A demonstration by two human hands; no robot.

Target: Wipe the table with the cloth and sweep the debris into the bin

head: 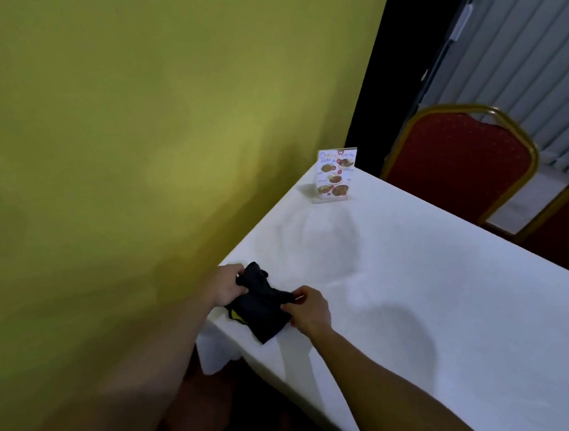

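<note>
Left hand (229, 285) and right hand (310, 307) both pinch the dark cloth (261, 301) at the table's (420, 289) near-left edge, where it could perhaps slip off.

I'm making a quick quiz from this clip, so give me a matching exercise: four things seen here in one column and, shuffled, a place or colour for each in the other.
Things:
1. cloth
2. menu stand
3. chair
4. wall

Descriptions:
A. red with a gold frame
B. yellow-green
C. upright at the far end of the table
D. dark, held by the left hand and right hand at the near table edge

Pairs: 1-D, 2-C, 3-A, 4-B
</note>
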